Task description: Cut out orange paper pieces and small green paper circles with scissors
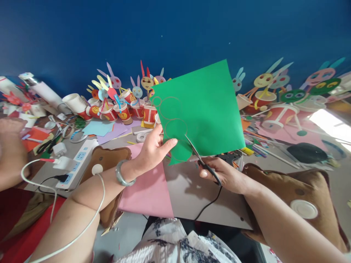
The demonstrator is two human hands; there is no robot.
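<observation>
My left hand (pixel 155 148) pinches the lower left edge of a green sheet of paper (pixel 208 106), thumb on the near face. Several circles are drawn in outline along the sheet's left side, and its lower left edge is cut into a curve. My right hand (pixel 219 171) grips a pair of scissors (pixel 201 160) with black handles. Their blades reach up into the sheet from its lower edge, beside a drawn circle. The sheet is held up above the table.
Below lies a pink sheet (pixel 149 190) on the grey table (pixel 208 204). A white power strip (pixel 79 162) with cables stands left, brown cushions (pixel 296 193) at both sides. Paper-cup rabbit figures (pixel 123 111) line the blue wall. Another person's arm (pixel 11 153) rests far left.
</observation>
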